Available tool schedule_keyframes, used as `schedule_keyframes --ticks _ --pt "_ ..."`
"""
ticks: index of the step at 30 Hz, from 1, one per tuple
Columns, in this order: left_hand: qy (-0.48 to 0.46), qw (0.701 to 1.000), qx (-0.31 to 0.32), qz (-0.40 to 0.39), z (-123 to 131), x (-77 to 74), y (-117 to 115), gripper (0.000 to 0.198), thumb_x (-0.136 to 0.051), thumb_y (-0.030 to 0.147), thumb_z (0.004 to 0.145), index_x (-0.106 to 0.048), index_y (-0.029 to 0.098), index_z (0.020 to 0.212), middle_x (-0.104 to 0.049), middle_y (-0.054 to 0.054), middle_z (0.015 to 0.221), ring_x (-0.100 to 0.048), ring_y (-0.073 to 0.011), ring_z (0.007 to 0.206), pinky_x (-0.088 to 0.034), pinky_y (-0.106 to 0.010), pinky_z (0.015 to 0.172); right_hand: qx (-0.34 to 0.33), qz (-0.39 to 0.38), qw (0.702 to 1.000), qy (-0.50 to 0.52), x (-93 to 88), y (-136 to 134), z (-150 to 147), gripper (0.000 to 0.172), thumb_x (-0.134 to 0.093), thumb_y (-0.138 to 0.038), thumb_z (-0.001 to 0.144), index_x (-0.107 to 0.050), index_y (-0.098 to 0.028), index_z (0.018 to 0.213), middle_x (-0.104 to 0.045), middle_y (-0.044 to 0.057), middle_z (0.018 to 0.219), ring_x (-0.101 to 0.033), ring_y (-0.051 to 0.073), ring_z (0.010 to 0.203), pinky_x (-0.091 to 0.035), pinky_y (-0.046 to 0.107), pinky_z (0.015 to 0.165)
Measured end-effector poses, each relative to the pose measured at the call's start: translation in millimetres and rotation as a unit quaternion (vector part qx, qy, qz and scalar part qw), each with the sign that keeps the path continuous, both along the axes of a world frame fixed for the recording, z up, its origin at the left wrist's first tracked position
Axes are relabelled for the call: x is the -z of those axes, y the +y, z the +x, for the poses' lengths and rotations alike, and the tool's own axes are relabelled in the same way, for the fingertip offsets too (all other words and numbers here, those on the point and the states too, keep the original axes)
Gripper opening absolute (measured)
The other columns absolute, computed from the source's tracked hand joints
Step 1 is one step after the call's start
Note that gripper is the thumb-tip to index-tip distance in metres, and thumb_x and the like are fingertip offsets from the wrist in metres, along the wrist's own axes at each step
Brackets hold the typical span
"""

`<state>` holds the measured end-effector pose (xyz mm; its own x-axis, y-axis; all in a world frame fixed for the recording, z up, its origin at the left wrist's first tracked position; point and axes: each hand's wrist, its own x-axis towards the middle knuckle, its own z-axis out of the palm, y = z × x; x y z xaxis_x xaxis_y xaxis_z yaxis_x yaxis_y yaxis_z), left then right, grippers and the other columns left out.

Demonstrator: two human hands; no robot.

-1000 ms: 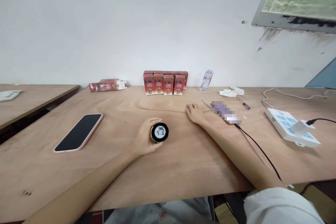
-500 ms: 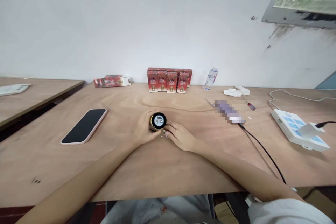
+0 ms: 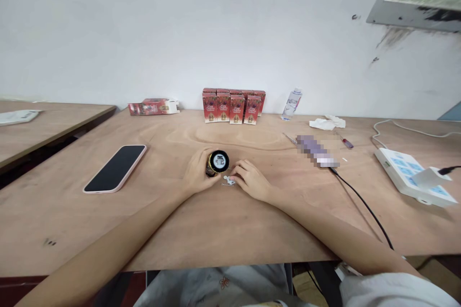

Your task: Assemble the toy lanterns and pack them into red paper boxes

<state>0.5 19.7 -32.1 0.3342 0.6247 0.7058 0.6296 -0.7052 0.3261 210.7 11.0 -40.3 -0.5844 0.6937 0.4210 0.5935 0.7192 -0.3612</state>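
My left hand is wrapped around the side of a black and gold cylindrical object. Its round end, with a black rim and a pale centre showing small parts, faces up toward me. Just right of it, my right hand has bent fingers, with thumb and fingertips close together. Whatever they pinch is too small to name. Beneath those fingertips lie several small white and metal pieces on the wooden table. The lower part of the cylinder is hidden by my left hand.
A phone lies left. Along the wall are an opened red box, several upright red boxes and a plastic bottle. To the right are tissue, a blurred-out device, a small screwdriver and a power strip.
My right fingertips have drawn slightly away from the cylinder and curled more, so the small pieces show better. My left hand keeps its grip. The view has shifted slightly.
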Motion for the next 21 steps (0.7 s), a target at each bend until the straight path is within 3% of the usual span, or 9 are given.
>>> schedule_keyframes --ticks 5,9,12,15,21 --pt "0.003 1.000 -0.006 -0.005 0 -1.7 0 0.050 -0.059 0.028 0.070 -0.045 0.019 0.117 -0.059 -0.011 0.115 -0.056 -0.0282 0.110 -0.047 -0.045 0.094 0.023 -0.055 0.992 0.108 -0.3 4 2 0.019 -0.045 -0.031 0.093 -0.056 -0.020 0.081 -0.060 0.005 0.088 -0.055 0.018 0.086 -0.045 0.033 0.081" --pt "-0.002 1.000 -0.011 -0.008 -3 -0.7 1 0.053 -0.060 0.024 0.069 -0.043 0.020 0.119 -0.059 -0.011 0.118 -0.057 -0.0273 0.111 -0.049 -0.044 0.094 0.134 -0.130 0.966 0.181 3.5 12 4 0.021 -0.045 -0.033 0.091 -0.053 -0.021 0.075 -0.062 0.002 0.080 -0.056 0.017 0.080 -0.045 0.033 0.076" --pt "-0.011 1.000 -0.013 -0.017 -3 -0.2 2 0.054 -0.060 0.023 0.070 -0.042 0.020 0.121 -0.059 -0.010 0.120 -0.057 -0.0257 0.112 -0.049 -0.043 0.094 0.178 -0.122 0.960 0.178 5.6 13 5 0.012 -0.048 -0.026 0.087 -0.054 -0.021 0.078 -0.061 0.003 0.086 -0.056 0.019 0.085 -0.045 0.035 0.079" --pt "-0.021 0.999 0.011 -0.026 -2 -0.5 3 0.050 -0.061 0.027 0.073 -0.043 0.020 0.119 -0.057 -0.010 0.125 -0.054 -0.0262 0.119 -0.047 -0.045 0.099 0.147 -0.072 0.974 0.159 3.3 8 3 0.007 -0.050 -0.021 0.085 -0.056 -0.020 0.088 -0.060 0.005 0.095 -0.054 0.020 0.092 -0.044 0.036 0.084" --pt "-0.035 0.998 0.025 -0.036 0 -0.1 5 0.039 -0.059 0.026 0.076 -0.045 0.023 0.113 -0.057 -0.005 0.126 -0.048 -0.0255 0.126 -0.045 -0.045 0.104 0.004 0.005 0.998 0.070 -3.6 -4 -1 0.012 -0.054 -0.021 0.086 -0.066 -0.021 0.085 -0.064 0.006 0.096 -0.051 0.021 0.095 -0.041 0.038 0.085"
